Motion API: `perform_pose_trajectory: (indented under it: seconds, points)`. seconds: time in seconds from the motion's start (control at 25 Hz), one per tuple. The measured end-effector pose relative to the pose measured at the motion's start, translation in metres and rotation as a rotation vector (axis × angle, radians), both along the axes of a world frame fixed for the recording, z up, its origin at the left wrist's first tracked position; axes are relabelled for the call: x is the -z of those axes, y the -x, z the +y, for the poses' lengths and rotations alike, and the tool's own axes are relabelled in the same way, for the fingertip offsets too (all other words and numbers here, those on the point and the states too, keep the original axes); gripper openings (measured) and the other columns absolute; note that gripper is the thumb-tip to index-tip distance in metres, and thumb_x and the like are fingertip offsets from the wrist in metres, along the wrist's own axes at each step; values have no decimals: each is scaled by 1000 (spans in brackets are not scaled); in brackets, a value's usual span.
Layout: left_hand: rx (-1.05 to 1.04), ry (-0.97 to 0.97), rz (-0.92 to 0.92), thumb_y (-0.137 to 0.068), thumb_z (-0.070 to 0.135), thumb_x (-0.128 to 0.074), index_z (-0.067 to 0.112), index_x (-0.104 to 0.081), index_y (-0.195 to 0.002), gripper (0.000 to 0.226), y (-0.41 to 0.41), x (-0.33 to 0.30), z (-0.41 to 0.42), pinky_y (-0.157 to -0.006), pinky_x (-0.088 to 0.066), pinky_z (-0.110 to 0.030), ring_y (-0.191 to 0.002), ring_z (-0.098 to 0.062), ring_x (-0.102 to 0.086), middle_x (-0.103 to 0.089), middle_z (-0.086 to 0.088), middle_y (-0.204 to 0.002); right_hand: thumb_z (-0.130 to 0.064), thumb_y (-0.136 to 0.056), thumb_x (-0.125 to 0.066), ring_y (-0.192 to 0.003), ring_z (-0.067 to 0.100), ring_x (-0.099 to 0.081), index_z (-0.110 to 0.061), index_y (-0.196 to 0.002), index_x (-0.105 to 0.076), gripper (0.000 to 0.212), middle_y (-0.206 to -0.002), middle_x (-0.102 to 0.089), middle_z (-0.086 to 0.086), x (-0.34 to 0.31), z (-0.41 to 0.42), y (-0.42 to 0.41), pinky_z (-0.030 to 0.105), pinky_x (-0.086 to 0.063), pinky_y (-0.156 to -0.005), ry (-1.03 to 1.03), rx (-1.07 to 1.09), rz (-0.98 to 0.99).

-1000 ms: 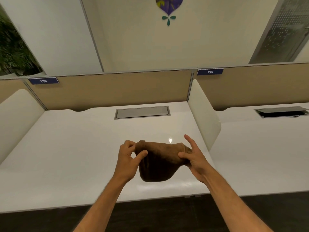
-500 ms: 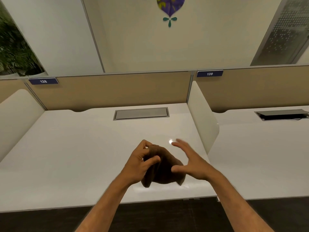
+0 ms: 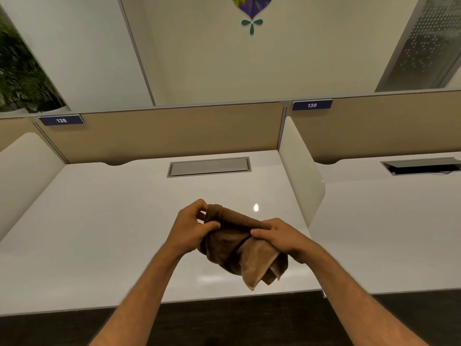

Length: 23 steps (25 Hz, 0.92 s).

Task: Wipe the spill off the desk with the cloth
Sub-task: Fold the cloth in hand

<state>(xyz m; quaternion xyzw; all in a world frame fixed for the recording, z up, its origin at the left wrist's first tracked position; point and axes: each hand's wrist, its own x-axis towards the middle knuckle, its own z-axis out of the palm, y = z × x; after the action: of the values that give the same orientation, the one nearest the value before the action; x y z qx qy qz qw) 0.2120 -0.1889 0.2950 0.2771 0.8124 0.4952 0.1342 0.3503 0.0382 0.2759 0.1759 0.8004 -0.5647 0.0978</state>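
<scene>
A brown cloth (image 3: pixel 237 248) hangs bunched and folded in the air above the front part of the white desk (image 3: pixel 104 233). My left hand (image 3: pixel 190 229) pinches its upper left end. My right hand (image 3: pixel 282 236) grips its upper right part, and a lighter corner of the cloth droops below that hand. No spill shows on the glossy desk surface; only a small bright light reflection (image 3: pixel 256 207) lies beyond the cloth.
A closed grey cable flap (image 3: pixel 209 166) is set in the desk's back. White side dividers (image 3: pixel 300 176) and a beige back panel (image 3: pixel 174 131) fence the desk. A neighbouring desk (image 3: pixel 389 221) lies right. The dark floor (image 3: pixel 224 323) runs below the front edge.
The cloth went from stretched between both hands to bunched as the hands came together. My right hand, open half a second ago, now grips the cloth again, folded over.
</scene>
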Motion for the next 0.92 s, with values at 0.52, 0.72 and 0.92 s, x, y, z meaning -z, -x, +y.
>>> perform_pose_trajectory:
  seconds: [0.52, 0.72, 0.92]
  points:
    - [428, -32, 136, -91, 46, -71, 63, -51, -126, 45, 15, 33, 41, -94, -53, -11, -116, 6, -64, -64, 37, -121, -24, -95, -68, -104, 25, -73, -23, -130, -61, 36, -116, -75, 6, 31, -11, 45, 36, -61, -83, 597, 461, 104]
    - [168, 13, -250, -80, 46, -80, 37, -48, -145, 74, 99, 51, 53, -106, -42, -26, -135, -6, -50, -54, 15, -145, -18, -77, -73, -111, 30, -70, -20, -129, -60, 53, -120, -73, 9, 27, 14, 79, 38, -60, -83, 580, 489, 117]
    - [409, -103, -900, -87, 53, -69, 25, -58, -145, 65, 133, 89, 74, -106, -52, -51, -128, -31, -64, -67, -7, -140, -25, -84, -73, -113, 29, -69, -20, -126, -63, 44, -122, -72, 9, 33, 30, 117, 40, -59, -88, 585, 548, 134]
